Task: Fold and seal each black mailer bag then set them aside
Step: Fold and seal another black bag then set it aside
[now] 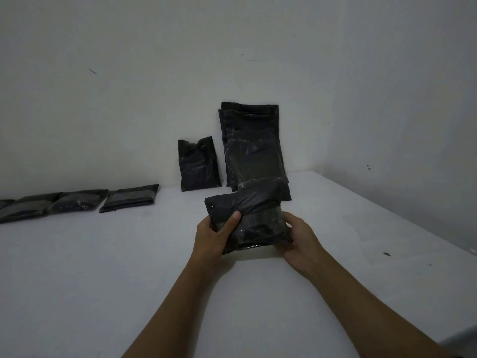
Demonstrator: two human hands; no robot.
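Observation:
Both hands hold one black mailer bag [255,220] just above the white table [129,267], near its middle. My left hand [215,235] grips the bag's left side, thumb laid across its front. My right hand [296,240] grips the right side and lower corner, fingers hidden behind the plastic. The bag's top flap is bent over toward the back. A stack of unfolded black mailer bags [254,148] leans upright against the wall behind it. A smaller single bag [198,164] leans against the wall to the left of the stack.
A row of folded black mailer bags [77,201] lies flat along the wall at the far left. The table's right edge [387,215] runs diagonally beside a side wall. A small dark speck [386,254] lies near that edge.

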